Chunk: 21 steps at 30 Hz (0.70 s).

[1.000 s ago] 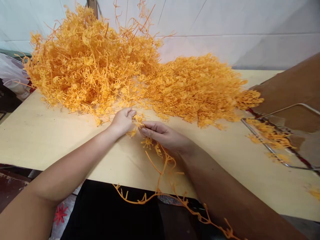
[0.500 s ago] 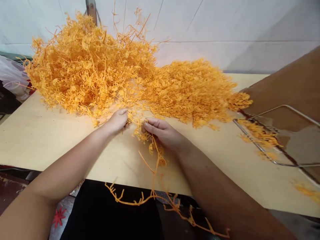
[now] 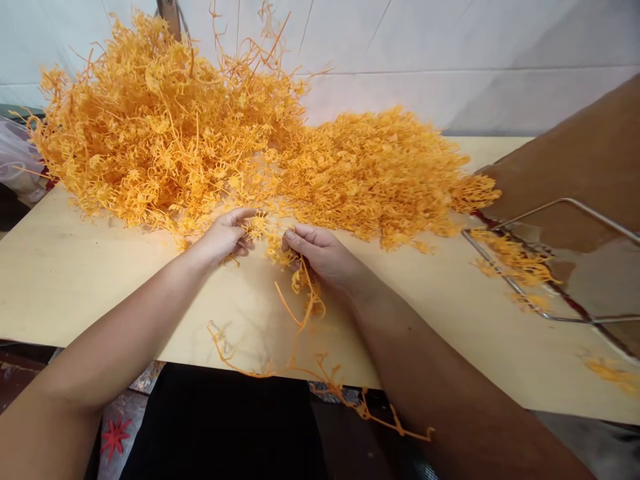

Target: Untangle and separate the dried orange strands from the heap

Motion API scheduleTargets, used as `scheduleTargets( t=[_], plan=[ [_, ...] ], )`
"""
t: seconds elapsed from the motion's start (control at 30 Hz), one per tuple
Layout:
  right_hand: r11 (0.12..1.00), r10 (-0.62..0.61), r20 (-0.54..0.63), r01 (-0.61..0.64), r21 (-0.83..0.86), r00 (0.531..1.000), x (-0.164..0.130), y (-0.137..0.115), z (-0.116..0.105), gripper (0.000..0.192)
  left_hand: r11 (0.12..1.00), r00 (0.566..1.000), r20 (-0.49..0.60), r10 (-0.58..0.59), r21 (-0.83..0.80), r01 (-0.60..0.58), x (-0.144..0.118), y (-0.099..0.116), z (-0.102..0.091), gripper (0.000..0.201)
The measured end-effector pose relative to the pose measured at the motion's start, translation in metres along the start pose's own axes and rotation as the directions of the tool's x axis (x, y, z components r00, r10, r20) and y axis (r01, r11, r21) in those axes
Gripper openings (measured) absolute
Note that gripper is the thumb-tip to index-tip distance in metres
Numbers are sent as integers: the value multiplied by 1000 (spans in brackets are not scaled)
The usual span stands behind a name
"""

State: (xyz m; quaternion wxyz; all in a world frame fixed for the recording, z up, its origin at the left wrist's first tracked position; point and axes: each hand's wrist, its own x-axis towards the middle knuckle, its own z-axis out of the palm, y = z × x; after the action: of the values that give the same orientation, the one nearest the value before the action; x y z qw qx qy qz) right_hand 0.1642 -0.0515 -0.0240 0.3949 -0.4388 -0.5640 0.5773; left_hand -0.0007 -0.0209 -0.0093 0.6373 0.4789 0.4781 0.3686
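The right hand (image 3: 323, 257) has its thumb and forefinger closed together on an orange sprig (image 3: 301, 325), gripping it just below its flower heads. The heads fill the gap between the two hands, and the branching stem drops from the right fingers towards the person, its end reaching past the near edge of the bench (image 3: 100, 287).

The left hand (image 3: 225, 235) is just beside those heads, its fingers partly spread, the forefinger reaching along the top and the others bent below; whether they grip any of the sprig I cannot tell.

Beyond the left fingers rises a tall, tangled heap (image 3: 165, 133) of orange sprigs. Beyond the right fingers and off to their right lies a lower, flatter pile (image 3: 370, 180), its strands running mostly sideways. Well to the right of the right fingers, a bent wire frame (image 3: 567, 320) stands near a brown board (image 3: 565, 153), with orange pieces (image 3: 515, 257) lying across it. Far below the left fingers shows a red star-shaped piece (image 3: 115, 437).
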Motion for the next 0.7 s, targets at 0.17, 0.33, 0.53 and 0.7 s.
scheduleTargets(
  t=[0.17,0.33,0.53,0.7],
  plan=[
    [1000,-21,-46,20,-23,999,1,2,-2,34,1000,995,-97,-22,-15,20,1,-1,0,34],
    [999,-20,-43,18,-40,999,0,2,-2,32,995,995,-100,-22,-98,12,-1,3,1,22],
    [996,-30,-43,26,-90,999,-1,1,-1,33,995,999,14,-48,-86,49,-2,3,1,28],
    [990,-42,9,43,-135,999,-4,-3,3,37,1000,1000,24,13,10,-13,-1,-1,3,18]
  ],
)
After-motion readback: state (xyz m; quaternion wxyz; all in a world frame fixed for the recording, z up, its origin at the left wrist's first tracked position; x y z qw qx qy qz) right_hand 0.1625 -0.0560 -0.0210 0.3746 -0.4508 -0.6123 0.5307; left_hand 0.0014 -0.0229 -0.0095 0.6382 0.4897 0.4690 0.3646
